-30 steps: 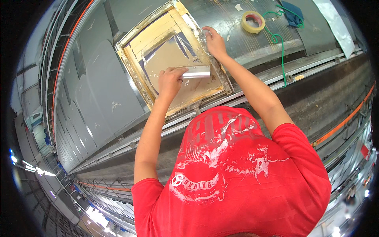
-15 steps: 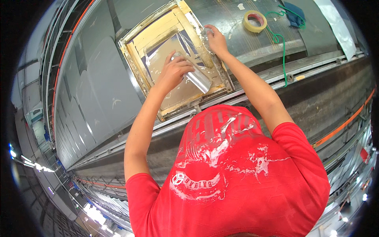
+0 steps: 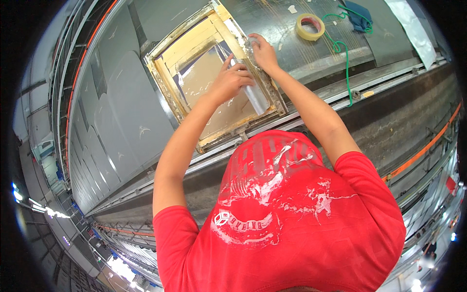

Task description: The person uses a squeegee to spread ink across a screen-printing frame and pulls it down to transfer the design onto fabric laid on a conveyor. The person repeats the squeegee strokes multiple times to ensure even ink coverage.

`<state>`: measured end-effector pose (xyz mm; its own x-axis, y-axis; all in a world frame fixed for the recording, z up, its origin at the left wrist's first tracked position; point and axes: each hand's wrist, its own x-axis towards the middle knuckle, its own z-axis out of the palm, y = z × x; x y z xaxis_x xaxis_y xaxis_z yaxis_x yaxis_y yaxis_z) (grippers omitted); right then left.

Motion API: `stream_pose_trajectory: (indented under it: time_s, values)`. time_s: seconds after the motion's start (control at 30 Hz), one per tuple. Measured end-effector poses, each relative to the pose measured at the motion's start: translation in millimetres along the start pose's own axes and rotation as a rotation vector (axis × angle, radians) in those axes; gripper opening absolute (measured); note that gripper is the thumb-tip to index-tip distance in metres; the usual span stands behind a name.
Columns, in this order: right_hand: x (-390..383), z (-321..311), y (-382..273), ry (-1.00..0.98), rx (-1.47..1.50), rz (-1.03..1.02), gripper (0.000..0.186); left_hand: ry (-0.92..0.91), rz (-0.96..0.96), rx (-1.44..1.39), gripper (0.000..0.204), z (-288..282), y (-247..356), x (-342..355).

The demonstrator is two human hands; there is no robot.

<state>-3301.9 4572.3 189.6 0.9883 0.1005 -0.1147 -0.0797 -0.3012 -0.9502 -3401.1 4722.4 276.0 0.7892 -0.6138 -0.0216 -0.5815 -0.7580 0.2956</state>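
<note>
- At 10 o'clock: long workbench [image 3: 124, 102], grey covering.
- At 8 o'clock: bright white lamps [image 3: 53, 212].
- At 7 o'clock: bright lights [image 3: 120, 269], detail blurred.
- At 3 o'clock: orange strip [image 3: 407, 163] along metal framework [image 3: 425, 181].

You've got a fairly bright, evenly lit ctr w/ soft shadows. Lamps [image 3: 121, 268] at lower L blow out to white, w/ more hot spots at lower R. Glare-wise, your metal blade [image 3: 257, 100] shines pale, the silvery sheet [image 3: 413, 30] at upper R reflects strongly, and the dark table [image 3: 287, 61] takes a dull sheen. Fisheye bends your straight edges toward the rim, e.g. the orange rail [image 3: 408, 161]; corners go black. Far bkgd at lower R is fuzzy, prob. out of focus.
</note>
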Motion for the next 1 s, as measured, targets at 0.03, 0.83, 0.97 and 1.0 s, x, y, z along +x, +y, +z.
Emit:
stream_pose_trajectory:
  time_s: [0.03, 0.83, 0.97, 1.0]
  values:
    - [-0.4, -0.1, -0.8, 0.002, 0.001, -0.001, 0.03, -0.005, -0.005, 0.003, 0.035, 2.9, -0.6, 0.4]
    - [0.2, 1.1, 4.2, -0.002, -0.028, 0.001, 0.033, 0.386, -0.944, -0.09, 0.042, 25.4, 52.8, -158.5]
    - [2.7, 1.8, 3.4, -0.01, -0.018, -0.028, 0.033, 0.441, -0.767, -0.006, 0.047, 70.9, 74.2, -136.8]
    - [2.7, 2.6, 4.4, -0.021, -0.031, -0.015, 0.033, 0.418, -0.744, 0.032, 0.048, 76.2, 86.0, -138.6]
